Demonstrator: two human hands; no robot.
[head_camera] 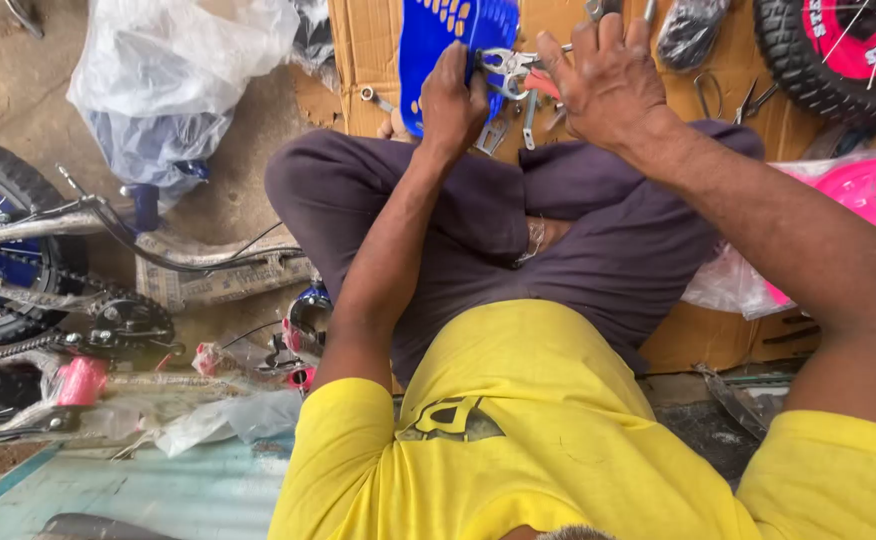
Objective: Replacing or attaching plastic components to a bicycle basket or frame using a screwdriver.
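Both hands work at the blue plastic guard (453,40): left hand (453,100) grips its edge tight, right hand (603,85) fingers wrap pliers (506,70) beside it, best squeezed slowly.

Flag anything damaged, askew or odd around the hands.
Nothing looks damaged. The left hand grips a blue perforated plastic panel; the right hand holds a silver metal bracket against it. Loose tools lie scattered on the cardboard sheet.
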